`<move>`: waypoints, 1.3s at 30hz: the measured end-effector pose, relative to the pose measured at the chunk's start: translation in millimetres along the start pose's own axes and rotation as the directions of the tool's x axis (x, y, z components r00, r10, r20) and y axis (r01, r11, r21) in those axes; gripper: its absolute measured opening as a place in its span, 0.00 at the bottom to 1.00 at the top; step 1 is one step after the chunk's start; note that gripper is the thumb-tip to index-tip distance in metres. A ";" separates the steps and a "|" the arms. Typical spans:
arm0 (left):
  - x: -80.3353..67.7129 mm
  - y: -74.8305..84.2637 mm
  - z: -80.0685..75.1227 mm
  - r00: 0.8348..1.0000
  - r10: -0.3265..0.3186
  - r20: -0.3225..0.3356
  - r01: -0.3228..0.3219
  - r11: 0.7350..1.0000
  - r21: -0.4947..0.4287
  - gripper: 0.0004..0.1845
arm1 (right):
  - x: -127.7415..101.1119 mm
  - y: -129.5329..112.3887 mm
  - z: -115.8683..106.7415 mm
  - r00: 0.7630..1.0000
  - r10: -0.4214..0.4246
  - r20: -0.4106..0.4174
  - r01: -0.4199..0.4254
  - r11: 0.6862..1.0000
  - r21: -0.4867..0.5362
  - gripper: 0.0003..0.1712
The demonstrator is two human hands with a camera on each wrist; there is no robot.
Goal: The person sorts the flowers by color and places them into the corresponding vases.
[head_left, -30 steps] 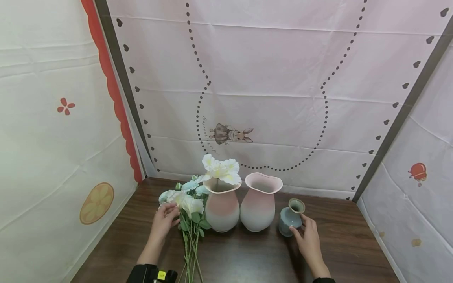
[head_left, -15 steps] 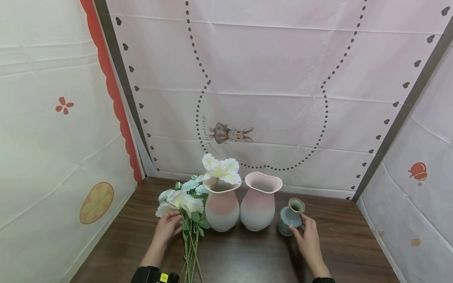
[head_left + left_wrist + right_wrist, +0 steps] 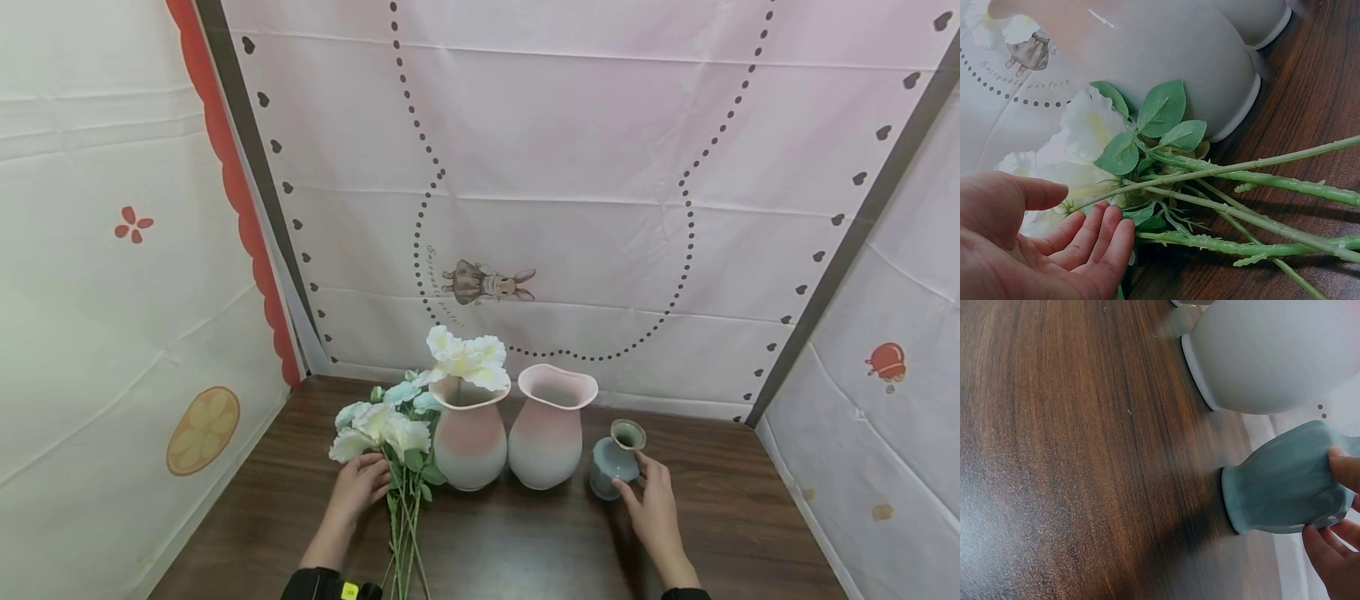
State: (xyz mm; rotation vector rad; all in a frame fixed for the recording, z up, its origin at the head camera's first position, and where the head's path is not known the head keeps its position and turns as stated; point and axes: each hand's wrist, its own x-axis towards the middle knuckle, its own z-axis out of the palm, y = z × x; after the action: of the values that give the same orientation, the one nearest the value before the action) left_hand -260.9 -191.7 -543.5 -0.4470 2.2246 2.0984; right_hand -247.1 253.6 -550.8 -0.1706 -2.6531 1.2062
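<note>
A small blue-green vase point(image 3: 615, 470) stands upright on the table at the right. My right hand point(image 3: 656, 504) holds it by its side; in the right wrist view the thumb and fingertips point(image 3: 1319, 540) lie against its glaze. My left hand point(image 3: 358, 485) is at the heads of a bunch of artificial flowers point(image 3: 405, 433), white and pale blue, lying on the table. In the left wrist view, a white flower's stem point(image 3: 1210, 172) passes between the thumb and the loosely bent fingers point(image 3: 1094, 237), with a gap between thumb and fingertips.
Two larger pink-and-white vases point(image 3: 471, 450) stand side by side mid-table. The left one holds a white flower point(image 3: 468, 358); the other vase point(image 3: 547, 442) is close to it. Long stems point(image 3: 405, 542) run toward the front edge. Printed cloth point(image 3: 570, 167) encloses the wooden table point(image 3: 517, 550).
My left hand has moved slightly down and right, from on top of the white blooms to just below them at the stems. The right hand and blue-green vase stay still.
</note>
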 end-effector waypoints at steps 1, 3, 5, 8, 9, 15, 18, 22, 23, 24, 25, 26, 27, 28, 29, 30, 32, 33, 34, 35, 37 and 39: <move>-0.7 0.3 0.1 1.000 0.000 0.004 0.000 1.000 -0.002 0.26 | 0.0 0.2 0.1 1.000 0.001 0.001 -0.001 1.000 -0.002 0.37; -1.8 1.1 0.5 1.000 -0.002 0.007 0.002 1.000 -0.015 0.26 | 0.0 0.5 0.1 1.000 0.003 0.001 -0.003 1.000 -0.001 0.37; -2.0 0.9 0.8 1.000 -0.006 0.011 0.007 0.999 -0.036 0.26 | 0.0 0.9 0.3 1.000 0.004 0.000 -0.004 1.000 0.001 0.37; -2.4 0.8 1.3 1.000 -0.013 0.018 0.014 0.998 -0.060 0.27 | -0.1 1.3 0.5 1.000 0.005 -0.003 -0.005 1.000 0.005 0.37; -2.3 0.5 1.4 1.000 -0.014 0.021 0.016 0.998 -0.066 0.27 | -0.2 1.4 0.6 1.000 0.004 -0.004 -0.004 1.000 0.005 0.37; -4.2 0.2 2.0 0.999 -0.007 0.031 0.010 0.996 -0.086 0.27 | -0.5 2.3 1.0 1.000 -0.002 -0.007 0.002 1.000 0.010 0.38; -5.3 0.8 2.2 1.000 0.005 0.026 -0.003 0.995 -0.099 0.26 | -0.2 2.7 1.4 1.000 -0.005 -0.008 0.005 1.000 0.011 0.37; -6.6 2.9 2.0 1.000 0.026 0.007 -0.025 0.993 -0.112 0.25 | -0.1 2.3 1.4 1.000 -0.007 -0.008 0.007 1.000 0.018 0.37; -6.9 3.7 1.7 1.000 0.030 0.004 -0.029 0.993 -0.112 0.25 | 0.0 2.1 1.4 1.000 -0.008 -0.009 0.009 1.000 0.020 0.37; -7.7 4.8 1.5 0.999 0.035 0.003 -0.034 0.993 -0.113 0.25 | 0.0 1.9 1.4 1.000 -0.010 -0.009 0.010 1.000 0.023 0.37; -8.3 6.0 1.2 0.999 0.038 0.002 -0.038 0.993 -0.111 0.25 | -0.1 1.7 1.4 1.000 -0.010 -0.010 0.011 1.000 0.025 0.37; -9.1 7.5 0.9 0.999 0.041 0.002 -0.040 0.993 -0.109 0.26 | 0.0 1.7 1.4 1.000 -0.012 -0.010 0.012 1.000 0.025 0.37; -9.8 9.2 0.6 0.999 0.044 0.002 -0.043 0.993 -0.106 0.26 | 0.1 1.8 1.4 1.000 -0.012 -0.010 0.012 1.000 0.025 0.37; -11.0 11.3 0.3 0.999 0.049 0.004 -0.048 0.993 -0.103 0.26 | 0.1 2.0 1.5 1.000 -0.012 -0.010 0.013 1.000 0.023 0.37; -11.8 13.4 0.1 0.999 0.050 0.005 -0.050 0.994 -0.100 0.26 | 0.1 1.9 1.5 1.000 -0.012 -0.011 0.012 1.000 0.022 0.37; -12.9 15.9 -0.2 0.999 0.054 0.006 -0.053 0.994 -0.097 0.26 | 0.1 2.0 1.5 1.000 -0.012 -0.011 0.012 1.000 0.021 0.37; -14.8 21.1 -0.5 0.998 0.060 0.010 -0.059 0.994 -0.091 0.26 | 0.0 2.1 1.3 1.000 -0.010 -0.010 0.010 1.000 0.023 0.37; -15.9 23.9 -0.6 0.998 0.064 0.011 -0.063 0.994 -0.090 0.26 | -0.2 1.9 1.2 1.000 -0.008 -0.010 0.008 1.000 0.022 0.37; -17.2 26.9 -0.6 0.998 0.066 0.012 -0.065 0.994 -0.089 0.26 | -0.2 1.9 1.1 1.000 -0.007 -0.009 0.007 1.000 0.022 0.37; -18.4 29.9 -0.6 0.998 0.069 0.012 -0.067 0.994 -0.087 0.26 | -0.3 1.7 0.9 1.000 -0.005 -0.008 0.005 1.000 0.024 0.37; -21.0 36.6 -0.3 0.997 0.076 0.009 -0.076 0.994 -0.081 0.25 | -0.3 1.2 0.6 1.000 -0.001 -0.006 0.002 1.000 0.023 0.37; -23.7 43.8 0.5 0.996 0.090 -0.001 -0.090 0.993 -0.077 0.24 | -0.2 0.8 0.4 1.000 0.000 -0.006 0.000 1.000 0.019 0.37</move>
State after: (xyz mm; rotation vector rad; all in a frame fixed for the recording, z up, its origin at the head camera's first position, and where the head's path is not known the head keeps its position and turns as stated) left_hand -248.9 -185.4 -495.6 -0.3537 2.2082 2.2344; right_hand -247.0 253.7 -551.6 -0.1702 -2.6355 1.2292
